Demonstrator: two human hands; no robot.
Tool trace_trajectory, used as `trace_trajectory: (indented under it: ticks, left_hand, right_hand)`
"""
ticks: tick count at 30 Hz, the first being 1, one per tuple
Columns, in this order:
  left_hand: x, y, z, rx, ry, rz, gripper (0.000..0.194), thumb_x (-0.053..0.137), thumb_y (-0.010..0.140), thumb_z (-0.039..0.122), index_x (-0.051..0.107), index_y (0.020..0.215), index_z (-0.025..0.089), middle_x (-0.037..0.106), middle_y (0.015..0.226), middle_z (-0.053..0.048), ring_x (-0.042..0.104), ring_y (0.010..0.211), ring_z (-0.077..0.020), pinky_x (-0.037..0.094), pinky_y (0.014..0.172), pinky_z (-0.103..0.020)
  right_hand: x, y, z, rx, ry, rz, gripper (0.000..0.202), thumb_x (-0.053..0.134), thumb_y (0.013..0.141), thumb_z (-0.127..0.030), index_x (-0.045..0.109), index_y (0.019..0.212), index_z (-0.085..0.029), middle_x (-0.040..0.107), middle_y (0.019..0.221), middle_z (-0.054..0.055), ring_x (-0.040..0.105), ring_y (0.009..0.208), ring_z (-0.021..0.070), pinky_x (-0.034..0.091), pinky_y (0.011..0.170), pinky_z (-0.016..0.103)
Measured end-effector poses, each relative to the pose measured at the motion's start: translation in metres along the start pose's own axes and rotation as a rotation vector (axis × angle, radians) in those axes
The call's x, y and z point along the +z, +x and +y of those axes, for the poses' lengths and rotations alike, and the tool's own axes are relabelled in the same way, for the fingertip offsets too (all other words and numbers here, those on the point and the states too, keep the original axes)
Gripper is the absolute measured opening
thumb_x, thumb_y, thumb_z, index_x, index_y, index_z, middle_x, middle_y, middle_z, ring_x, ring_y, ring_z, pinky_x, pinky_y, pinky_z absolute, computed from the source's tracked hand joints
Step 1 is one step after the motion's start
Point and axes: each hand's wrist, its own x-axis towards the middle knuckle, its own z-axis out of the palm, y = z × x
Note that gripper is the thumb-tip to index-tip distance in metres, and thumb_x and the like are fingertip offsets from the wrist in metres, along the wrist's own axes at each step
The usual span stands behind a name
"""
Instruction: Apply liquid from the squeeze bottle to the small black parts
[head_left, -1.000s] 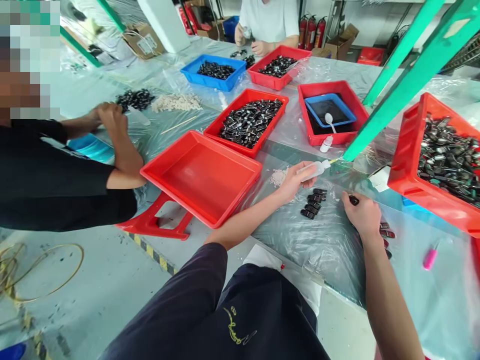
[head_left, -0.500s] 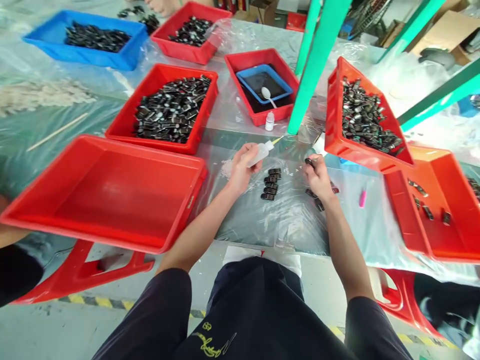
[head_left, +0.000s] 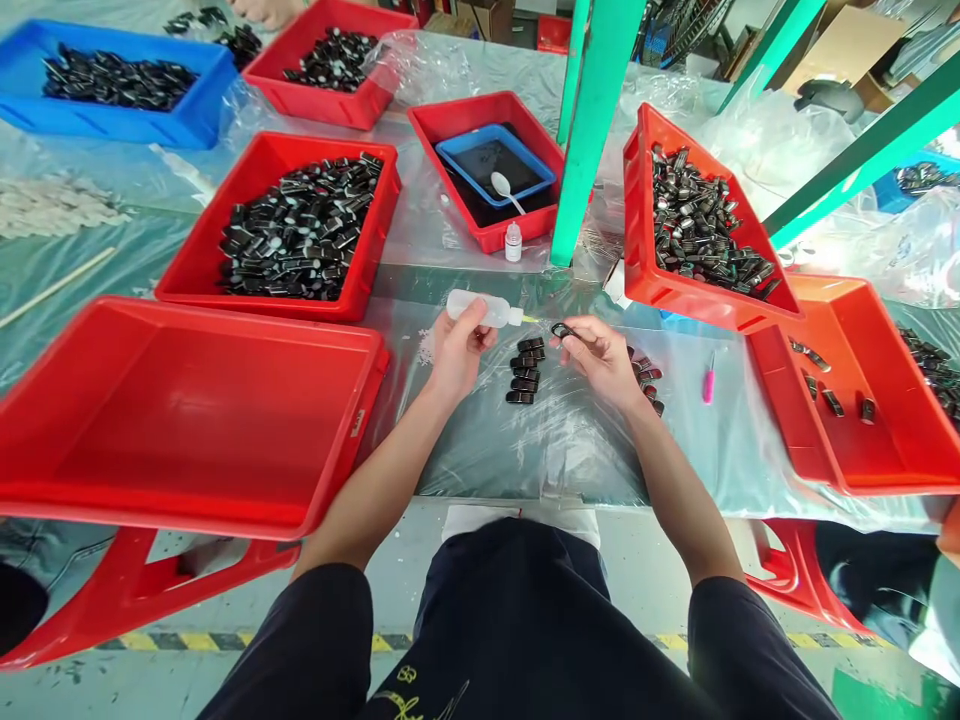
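My left hand (head_left: pixel 459 350) is closed around a translucent squeeze bottle (head_left: pixel 484 308), tipped on its side with its thin yellowish nozzle pointing right. Between the fingertips of my right hand (head_left: pixel 604 360) is a small glossy black part (head_left: pixel 562 331) with a rounded end; its exact kind I cannot make out. The nozzle tip is close to this part; whether they touch is unclear. Below and between my hands, several similar black pieces (head_left: pixel 523 371) lie in a column on the plastic-covered table. More dark pieces (head_left: pixel 647 380) lie partly hidden behind my right hand.
Red bins of black parts stand at the left (head_left: pixel 388 200) and right (head_left: pixel 637 190). A large red tray (head_left: pixel 187 390) sits at near left. A small white bottle (head_left: pixel 513 243) stands by a green post (head_left: pixel 592 130). A pink-handled tool (head_left: pixel 708 386) lies to the right.
My right hand has moved left and lifted the black part to the bottle's nozzle. My left hand has turned the bottle nearly level. The camera view has shifted slightly.
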Motion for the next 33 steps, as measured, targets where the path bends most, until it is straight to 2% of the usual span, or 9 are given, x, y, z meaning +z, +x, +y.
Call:
trace_trajectory:
  ticks: [10, 16, 21, 27, 33]
  left_hand:
    - [-0.0037, 0.0004, -0.0052, 0.041, 0.099, -0.008, 0.04, 0.089, 0.072, 0.055, 0.073, 0.079, 0.019, 0.047, 0.061, 0.003, 0.045, 0.052, -0.0095, 0.036, 0.048, -0.026]
    - [-0.0046, -0.0002, -0.0057, 0.083, 0.148, -0.026, 0.046, 0.09, 0.069, 0.06, 0.073, 0.08, 0.019, 0.052, 0.061, 0.002, 0.045, 0.052, -0.0092, 0.035, 0.047, -0.025]
    - [-0.0043, -0.0018, -0.0032, 0.097, 0.2, -0.068, 0.046, 0.089, 0.069, 0.063, 0.073, 0.079, 0.022, 0.057, 0.064, 0.001, 0.044, 0.052, -0.0089, 0.036, 0.048, -0.025]
    - [-0.006, -0.001, -0.0051, 0.065, 0.196, -0.043, 0.052, 0.09, 0.065, 0.066, 0.072, 0.08, 0.02, 0.051, 0.058, 0.002, 0.045, 0.048, -0.0091, 0.03, 0.046, -0.026]
    - [-0.0071, -0.0007, -0.0069, 0.096, 0.196, -0.056, 0.047, 0.089, 0.069, 0.064, 0.073, 0.077, 0.021, 0.051, 0.055, 0.003, 0.044, 0.046, -0.0097, 0.03, 0.045, -0.026]
  right_hand:
    - [0.0016, -0.002, -0.0018, 0.011, -0.012, -0.058, 0.052, 0.076, 0.085, -0.071, 0.065, 0.108, -0.026, 0.077, 0.097, 0.005, 0.067, 0.075, 0.0169, 0.051, 0.057, 0.029]
    - [0.0014, -0.0017, -0.0025, -0.046, -0.03, -0.076, 0.049, 0.076, 0.088, -0.069, 0.067, 0.108, -0.024, 0.072, 0.083, 0.001, 0.063, 0.07, 0.0145, 0.053, 0.062, 0.029]
    - [0.0009, -0.0027, -0.0002, -0.062, -0.047, -0.07, 0.045, 0.076, 0.09, -0.063, 0.07, 0.11, -0.023, 0.068, 0.078, -0.001, 0.058, 0.064, 0.0125, 0.051, 0.06, 0.028]
    - [0.0005, -0.0035, 0.0003, -0.035, -0.07, -0.082, 0.05, 0.075, 0.089, -0.068, 0.071, 0.11, -0.023, 0.068, 0.078, 0.0, 0.057, 0.065, 0.0133, 0.05, 0.059, 0.029]
    - [0.0005, -0.0046, -0.0024, -0.029, -0.065, -0.086, 0.049, 0.075, 0.089, -0.067, 0.072, 0.111, -0.023, 0.068, 0.077, 0.0, 0.057, 0.065, 0.0131, 0.05, 0.059, 0.028]
